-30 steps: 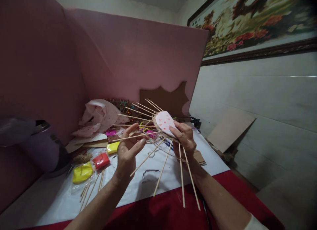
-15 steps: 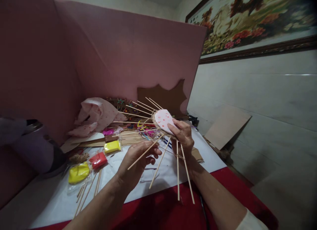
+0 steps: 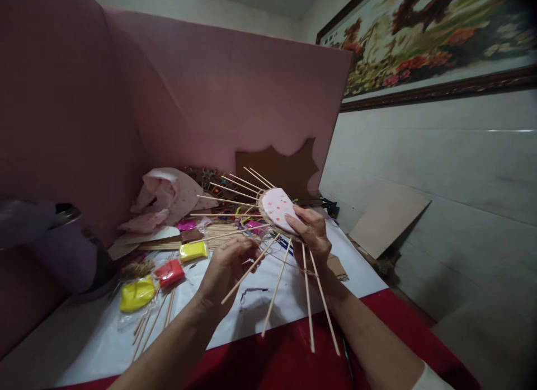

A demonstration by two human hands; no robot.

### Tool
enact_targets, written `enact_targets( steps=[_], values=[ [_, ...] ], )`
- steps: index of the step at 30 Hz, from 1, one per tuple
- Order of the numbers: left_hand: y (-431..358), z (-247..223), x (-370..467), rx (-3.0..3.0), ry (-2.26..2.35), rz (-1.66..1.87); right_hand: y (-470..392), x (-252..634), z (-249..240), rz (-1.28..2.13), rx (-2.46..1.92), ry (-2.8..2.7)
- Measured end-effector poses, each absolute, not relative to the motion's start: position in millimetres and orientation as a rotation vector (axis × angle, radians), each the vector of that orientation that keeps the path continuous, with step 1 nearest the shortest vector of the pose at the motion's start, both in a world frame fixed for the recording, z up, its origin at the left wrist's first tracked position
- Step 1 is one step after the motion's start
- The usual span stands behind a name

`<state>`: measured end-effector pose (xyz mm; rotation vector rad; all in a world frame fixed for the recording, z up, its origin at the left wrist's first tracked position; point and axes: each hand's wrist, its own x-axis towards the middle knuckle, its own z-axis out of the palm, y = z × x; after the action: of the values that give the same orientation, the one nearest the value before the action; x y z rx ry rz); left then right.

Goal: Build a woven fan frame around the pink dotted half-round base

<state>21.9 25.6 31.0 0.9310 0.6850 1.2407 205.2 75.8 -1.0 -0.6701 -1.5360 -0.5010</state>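
Note:
My right hand (image 3: 312, 236) grips the edge of a round disc covered in white cloth with red dots (image 3: 277, 205), thumb on its face. Thin wooden sticks (image 3: 274, 292) fan out from the disc's rim toward the left and toward me. Twine is wound along the rim, and a loose length of twine (image 3: 289, 262) runs below the disc between my hands. My left hand (image 3: 230, 267) is closed beside the lower left sticks, fingertips pinched at the twine; one stick crosses in front of its fingers.
Packets of yellow clay (image 3: 137, 294) and red clay (image 3: 170, 273) lie on the white sheet at left, with loose sticks nearby. Crumpled dotted cloth (image 3: 168, 194) and brown cardboard (image 3: 277, 166) are behind. A bottle-like container (image 3: 75, 255) stands at far left.
My left hand has drawn a little left and curled its fingers closed at the twine. The disc stays in my right hand, turned slightly. The view has shifted a little.

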Motion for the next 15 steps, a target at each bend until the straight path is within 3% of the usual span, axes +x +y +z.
enact_targets(
  steps=[5, 10, 15],
  values=[
    [41, 30, 11, 0.841, 0.886, 1.569, 76, 204, 3, -0.312, -0.587, -1.593],
    [49, 30, 3, 0.907, 0.968, 1.765, 69, 195, 7, 0.302, -0.664, -1.509],
    [51, 28, 1, 1.056, 0.978, 1.873, 66, 184, 8, 0.599, -0.673, -1.367]
  ],
)
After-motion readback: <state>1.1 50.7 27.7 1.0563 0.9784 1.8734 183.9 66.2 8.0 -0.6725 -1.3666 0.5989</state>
